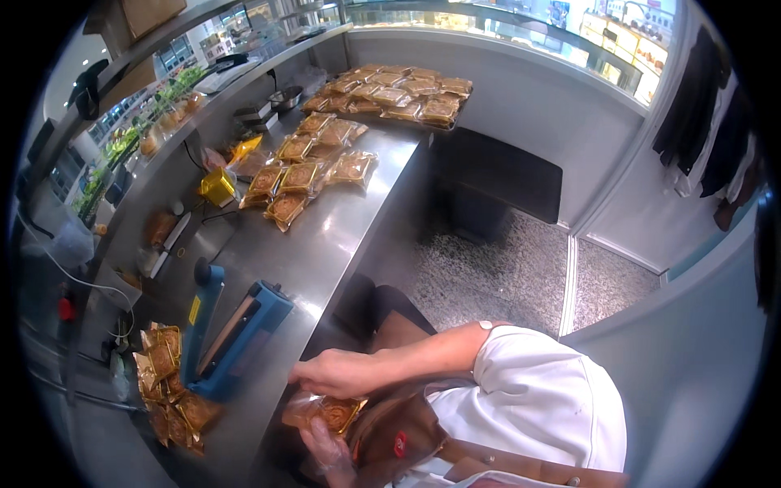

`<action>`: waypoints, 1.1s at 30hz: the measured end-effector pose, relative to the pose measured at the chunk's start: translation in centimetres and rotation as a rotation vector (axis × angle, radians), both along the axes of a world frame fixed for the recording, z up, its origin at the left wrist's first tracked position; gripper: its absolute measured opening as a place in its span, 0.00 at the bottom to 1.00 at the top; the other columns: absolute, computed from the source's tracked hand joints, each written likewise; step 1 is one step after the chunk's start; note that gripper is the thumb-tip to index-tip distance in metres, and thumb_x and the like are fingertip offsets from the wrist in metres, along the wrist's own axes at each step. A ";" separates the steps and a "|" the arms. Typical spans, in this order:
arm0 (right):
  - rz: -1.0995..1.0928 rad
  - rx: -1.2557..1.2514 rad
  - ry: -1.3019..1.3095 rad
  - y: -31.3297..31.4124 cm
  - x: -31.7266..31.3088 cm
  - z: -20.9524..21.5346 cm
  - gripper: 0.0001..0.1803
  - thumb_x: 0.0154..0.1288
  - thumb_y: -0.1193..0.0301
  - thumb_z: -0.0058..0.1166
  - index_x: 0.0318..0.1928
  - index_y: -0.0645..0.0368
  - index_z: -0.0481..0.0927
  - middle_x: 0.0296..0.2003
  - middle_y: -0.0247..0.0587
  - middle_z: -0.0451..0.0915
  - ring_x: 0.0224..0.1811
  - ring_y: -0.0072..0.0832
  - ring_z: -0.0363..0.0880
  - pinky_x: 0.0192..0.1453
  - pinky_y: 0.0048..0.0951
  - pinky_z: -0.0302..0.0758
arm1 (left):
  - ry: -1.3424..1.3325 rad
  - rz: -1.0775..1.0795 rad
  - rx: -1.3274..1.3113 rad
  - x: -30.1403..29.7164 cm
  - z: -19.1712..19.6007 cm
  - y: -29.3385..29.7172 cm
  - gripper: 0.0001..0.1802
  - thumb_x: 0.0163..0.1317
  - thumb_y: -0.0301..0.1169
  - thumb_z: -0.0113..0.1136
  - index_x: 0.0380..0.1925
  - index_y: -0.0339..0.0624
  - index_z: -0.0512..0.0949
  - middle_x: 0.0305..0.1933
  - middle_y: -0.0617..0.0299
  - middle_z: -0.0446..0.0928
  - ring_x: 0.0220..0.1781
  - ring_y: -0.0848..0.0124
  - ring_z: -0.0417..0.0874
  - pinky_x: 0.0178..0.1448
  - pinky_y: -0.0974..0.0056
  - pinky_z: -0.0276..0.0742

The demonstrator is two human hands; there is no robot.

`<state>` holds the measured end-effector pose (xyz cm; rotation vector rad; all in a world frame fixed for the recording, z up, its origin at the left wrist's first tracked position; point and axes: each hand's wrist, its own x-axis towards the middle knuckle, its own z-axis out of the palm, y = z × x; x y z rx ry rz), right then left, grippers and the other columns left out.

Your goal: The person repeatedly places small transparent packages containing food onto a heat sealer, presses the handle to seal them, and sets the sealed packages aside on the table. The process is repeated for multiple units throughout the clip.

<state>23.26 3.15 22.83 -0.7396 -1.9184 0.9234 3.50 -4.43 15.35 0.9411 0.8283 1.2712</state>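
Note:
Just off the counter's edge, close to my body, is a mooncake in a gold tray inside a clear plastic bag. My left hand grips this bagged mooncake from below, its fingers partly hidden by the shiny film. Above it, my right hand is closed with fingertips pinched at the bag's upper end. Beside my hands on the counter stands a blue impulse sealer, its lever arm raised. Left of the sealer lies a pile of bagged mooncakes.
More bagged mooncakes cover the steel counter farther along, with a large stack at the far end. A knife and a yellow box lie near the back wall. A black table stands beyond the counter.

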 end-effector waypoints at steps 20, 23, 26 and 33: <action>-0.059 -0.651 0.280 0.7 -3.0 -3.1 0.08 0.73 0.71 0.61 0.41 0.64 0.80 0.32 0.25 0.78 0.34 0.11 0.71 0.38 0.18 0.71 | -0.097 0.066 -0.166 -1.7 3.1 2.1 0.35 0.69 0.39 0.67 0.70 0.35 0.64 0.64 0.56 0.75 0.63 0.68 0.78 0.70 0.61 0.73; -0.089 -0.730 0.259 2.6 -2.9 -2.4 0.09 0.74 0.70 0.60 0.40 0.65 0.80 0.33 0.27 0.80 0.35 0.12 0.72 0.40 0.19 0.71 | -0.122 0.117 -0.079 -2.1 3.7 3.0 0.42 0.69 0.35 0.67 0.76 0.39 0.53 0.67 0.53 0.71 0.63 0.67 0.78 0.65 0.62 0.79; -0.156 -0.727 0.323 4.2 -3.5 -1.1 0.11 0.75 0.67 0.59 0.45 0.64 0.81 0.34 0.28 0.80 0.36 0.13 0.73 0.42 0.18 0.72 | -0.021 0.072 -0.083 -2.5 4.8 3.1 0.41 0.69 0.31 0.66 0.76 0.43 0.56 0.67 0.53 0.72 0.61 0.69 0.79 0.52 0.67 0.85; -0.187 -0.676 0.387 8.1 -4.1 1.5 0.20 0.76 0.64 0.57 0.57 0.66 0.75 0.40 0.36 0.82 0.38 0.19 0.80 0.40 0.21 0.78 | 0.094 0.095 0.033 -2.6 6.8 8.2 0.17 0.72 0.23 0.59 0.60 0.39 0.78 0.65 0.56 0.76 0.53 0.72 0.82 0.41 0.70 0.88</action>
